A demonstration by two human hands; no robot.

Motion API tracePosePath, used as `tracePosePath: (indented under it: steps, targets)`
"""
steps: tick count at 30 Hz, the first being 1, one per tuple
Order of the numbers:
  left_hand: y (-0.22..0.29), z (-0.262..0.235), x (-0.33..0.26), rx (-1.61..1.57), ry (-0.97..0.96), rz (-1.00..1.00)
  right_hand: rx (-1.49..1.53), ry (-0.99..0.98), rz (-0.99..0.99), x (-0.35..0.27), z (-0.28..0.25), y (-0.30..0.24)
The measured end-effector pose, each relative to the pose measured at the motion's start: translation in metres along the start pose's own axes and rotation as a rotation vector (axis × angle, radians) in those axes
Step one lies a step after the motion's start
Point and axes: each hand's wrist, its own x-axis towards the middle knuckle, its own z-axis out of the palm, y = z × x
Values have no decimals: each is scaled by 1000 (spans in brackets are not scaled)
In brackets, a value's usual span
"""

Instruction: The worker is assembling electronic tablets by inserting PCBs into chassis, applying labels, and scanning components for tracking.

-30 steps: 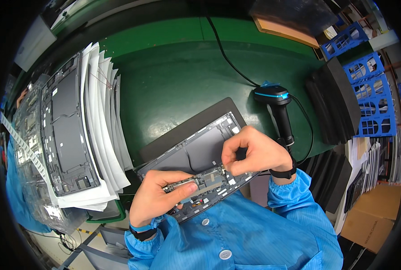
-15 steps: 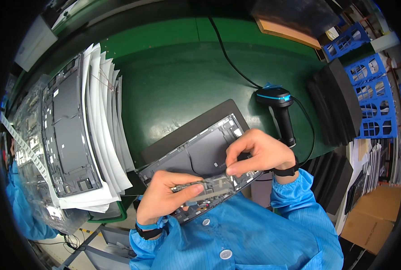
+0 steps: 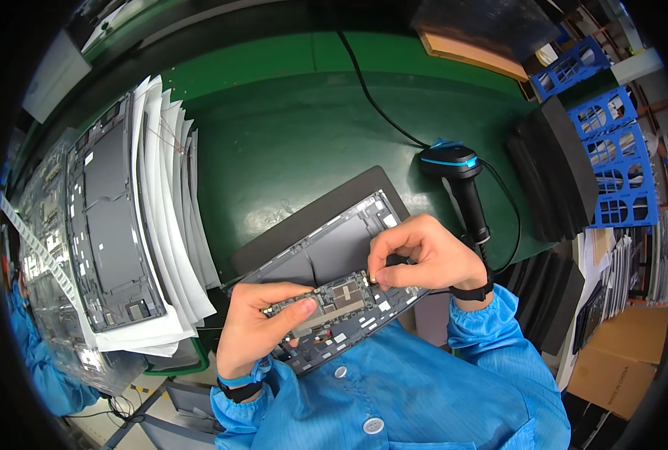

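Between my hands a circuit board (image 3: 341, 298) is held tilted above an open laptop chassis (image 3: 334, 255). Thumb and fingers of my left hand (image 3: 262, 319) are closed on the board's left end. My right hand (image 3: 424, 255) pinches at the board's right end, by its upper corner; whether it grips the board's edge or a small part there is hard to make out. The chassis, with dark flat panels and a thin black cable, rests slantwise on a black foam sheet (image 3: 289, 221). My hands and the board cover part of its near half.
A black barcode scanner (image 3: 454, 169) with a cord stands right of the foam. Left, another laptop chassis (image 3: 109, 195) lies on stacked white sheets (image 3: 172, 202) beside clear plastic trays (image 3: 45, 262). Black foam sheets (image 3: 551, 165) and blue crates (image 3: 619, 165) are at the right.
The circuit board has turned so its face shows more, and its right end now sits at my right fingers. My left hand has shifted slightly left.
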Motion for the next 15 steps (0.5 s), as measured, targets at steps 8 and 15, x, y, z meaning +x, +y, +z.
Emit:
tracePosePath:
  steps: [8, 15]
  targets:
    - [1, 2, -4, 37, 20, -18, -139, 96, 45, 2, 8, -4]
    - [1, 3, -3, 49, 13, -18, -130, 92, 99, 3, 6, -1]
